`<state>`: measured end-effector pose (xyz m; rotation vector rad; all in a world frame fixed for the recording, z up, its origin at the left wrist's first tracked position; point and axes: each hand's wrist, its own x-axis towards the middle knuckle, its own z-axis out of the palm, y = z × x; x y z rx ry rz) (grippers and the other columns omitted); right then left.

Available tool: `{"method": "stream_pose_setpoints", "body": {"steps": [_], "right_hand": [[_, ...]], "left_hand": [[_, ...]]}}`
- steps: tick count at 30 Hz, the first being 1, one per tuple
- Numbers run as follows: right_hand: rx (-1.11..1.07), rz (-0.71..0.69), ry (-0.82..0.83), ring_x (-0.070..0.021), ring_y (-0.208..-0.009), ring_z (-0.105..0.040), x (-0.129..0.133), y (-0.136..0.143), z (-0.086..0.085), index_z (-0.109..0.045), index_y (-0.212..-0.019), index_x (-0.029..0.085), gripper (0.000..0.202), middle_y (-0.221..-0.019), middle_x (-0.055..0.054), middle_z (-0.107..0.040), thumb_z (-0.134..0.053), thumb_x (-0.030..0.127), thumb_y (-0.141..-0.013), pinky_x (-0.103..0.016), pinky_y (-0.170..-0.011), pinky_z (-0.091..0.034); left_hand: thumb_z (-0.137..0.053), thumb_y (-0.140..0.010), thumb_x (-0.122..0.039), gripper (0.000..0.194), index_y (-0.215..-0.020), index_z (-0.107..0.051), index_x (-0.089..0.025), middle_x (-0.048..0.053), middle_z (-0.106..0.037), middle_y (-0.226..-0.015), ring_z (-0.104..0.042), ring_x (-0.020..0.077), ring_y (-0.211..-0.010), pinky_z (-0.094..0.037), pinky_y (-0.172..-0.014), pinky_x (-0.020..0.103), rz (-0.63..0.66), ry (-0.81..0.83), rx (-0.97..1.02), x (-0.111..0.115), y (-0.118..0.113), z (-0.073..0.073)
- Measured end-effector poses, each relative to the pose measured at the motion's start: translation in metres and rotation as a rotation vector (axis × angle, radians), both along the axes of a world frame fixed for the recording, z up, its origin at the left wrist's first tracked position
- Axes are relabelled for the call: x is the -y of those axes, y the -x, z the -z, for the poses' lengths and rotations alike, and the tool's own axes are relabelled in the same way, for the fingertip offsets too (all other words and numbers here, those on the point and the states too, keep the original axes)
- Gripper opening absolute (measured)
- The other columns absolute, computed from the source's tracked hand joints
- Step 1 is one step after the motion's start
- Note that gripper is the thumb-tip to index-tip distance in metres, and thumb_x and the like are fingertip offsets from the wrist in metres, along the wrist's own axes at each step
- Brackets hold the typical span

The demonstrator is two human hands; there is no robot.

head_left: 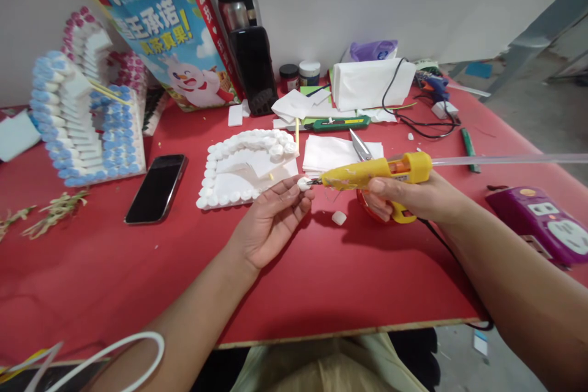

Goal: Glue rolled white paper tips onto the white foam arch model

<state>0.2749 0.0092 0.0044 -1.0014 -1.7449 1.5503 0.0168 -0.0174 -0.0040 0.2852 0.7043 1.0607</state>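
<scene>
Between its fingertips my left hand [278, 214] pinches a small white ball [304, 184]. My right hand [407, 196] is wrapped round a yellow glue gun [356, 174], whose tip touches or nearly touches the ball. A clear glue stick [500, 160] runs out of the gun's back. Behind my left hand lies a white board [229, 187] edged with white puffy pieces, some forming an arch. A loose white piece [339, 217] rests on the red table below the gun's nozzle.
Left are a phone [156, 188], a blue-and-white model [82, 122] and dried sprigs [59, 211]. Scissors [360, 146], a green cutter [337, 124] and folded white cloth [372, 86] lie behind. A purple power socket [542, 220] sits right. The table's front edge [349, 332] is near.
</scene>
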Motion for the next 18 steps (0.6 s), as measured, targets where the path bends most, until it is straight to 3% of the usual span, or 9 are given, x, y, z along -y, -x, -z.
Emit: {"method": "stream_pose_setpoints", "body": {"steps": [12,18], "right_hand": [[-0.02,0.009,-0.009,-0.0161,-0.045,-0.055,-0.0014,-0.0002,0.002,-0.066,-0.067,0.021,0.044,-0.051,-0.001,-0.056,-0.063,0.056,-0.094,-0.031,-0.044,-0.039],[-0.038,0.003,-0.004,-0.0154,-0.046,-0.054,-0.001,-0.0016,0.0022,-0.069,-0.072,0.021,0.039,-0.052,0.0,-0.057,-0.063,0.052,-0.095,-0.03,-0.043,-0.038]], "left_hand": [[-0.062,-0.087,0.002,0.02,-0.1,-0.074,-0.006,0.011,-0.072,-0.095,-0.072,0.0122,-0.081,-0.061,-0.076,0.018,0.005,-0.004,-0.026,0.001,-0.0008,-0.0008],[-0.063,-0.086,0.002,0.018,-0.097,-0.074,-0.008,0.007,-0.073,-0.09,-0.073,0.0119,-0.081,-0.061,-0.077,0.017,-0.053,0.0,-0.044,0.0001,-0.0021,-0.0018]]}}
